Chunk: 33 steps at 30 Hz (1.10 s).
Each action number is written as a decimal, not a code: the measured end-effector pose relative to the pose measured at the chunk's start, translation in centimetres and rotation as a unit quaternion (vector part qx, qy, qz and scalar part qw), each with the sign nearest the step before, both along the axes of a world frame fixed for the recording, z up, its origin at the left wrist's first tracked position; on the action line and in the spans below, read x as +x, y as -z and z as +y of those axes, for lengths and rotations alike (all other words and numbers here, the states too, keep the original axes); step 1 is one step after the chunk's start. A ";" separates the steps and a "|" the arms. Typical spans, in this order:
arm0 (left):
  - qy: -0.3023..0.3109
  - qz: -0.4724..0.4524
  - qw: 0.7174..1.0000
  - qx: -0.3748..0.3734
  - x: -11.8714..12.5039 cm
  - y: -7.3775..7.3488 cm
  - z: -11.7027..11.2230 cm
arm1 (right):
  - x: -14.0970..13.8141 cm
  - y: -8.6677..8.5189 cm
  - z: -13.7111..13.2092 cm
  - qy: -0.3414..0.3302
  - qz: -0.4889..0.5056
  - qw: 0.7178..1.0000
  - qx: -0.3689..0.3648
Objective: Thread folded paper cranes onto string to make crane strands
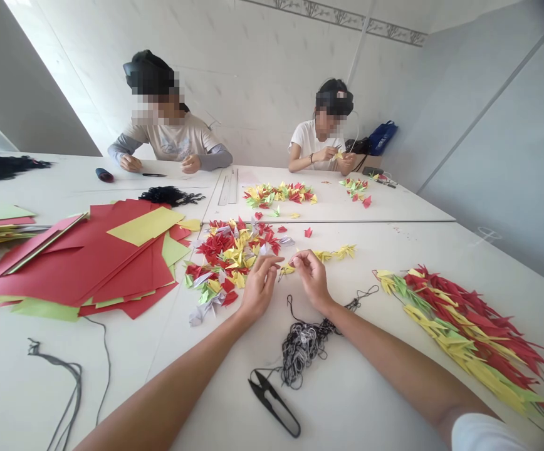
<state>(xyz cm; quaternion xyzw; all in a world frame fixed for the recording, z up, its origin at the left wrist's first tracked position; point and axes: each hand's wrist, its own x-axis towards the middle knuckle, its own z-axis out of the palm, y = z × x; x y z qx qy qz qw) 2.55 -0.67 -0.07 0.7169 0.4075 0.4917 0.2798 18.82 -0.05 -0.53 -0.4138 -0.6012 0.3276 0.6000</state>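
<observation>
My left hand (259, 286) and my right hand (312, 279) hover over the white table with fingertips pinched, close together. Between them a small yellow paper crane (287, 270) sits at the end of a short string of yellow origami cranes (333, 252). Both hands seem to pinch at it, though the thin thread is hard to see. Beside my left hand lies a heap of loose red, yellow and lilac paper cranes (227, 257). Below my wrists is a tangle of dark thread (304, 351).
Black thread snips (272, 401) lie near me. Long strung crane bundles (460, 332) lie right; stacked red and yellow paper sheets (88, 257) lie left. Two seated people fold paper across the table, near more cranes (279, 194) and a ruler (227, 186).
</observation>
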 end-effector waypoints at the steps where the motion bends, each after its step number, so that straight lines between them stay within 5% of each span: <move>1: -0.012 0.000 1.000 -0.004 0.0 0.1 0.0 | 0.1 0.3 0.0 0.013 0.013 1.000 -0.003; 10: -0.035 0.034 0.997 -0.062 0.2 1.0 0.6 | 0.2 1.2 0.0 0.010 0.033 0.999 0.000; 33: -0.058 0.043 0.994 -0.082 0.2 0.5 0.6 | 0.3 0.7 -0.3 -0.059 0.072 0.996 -0.009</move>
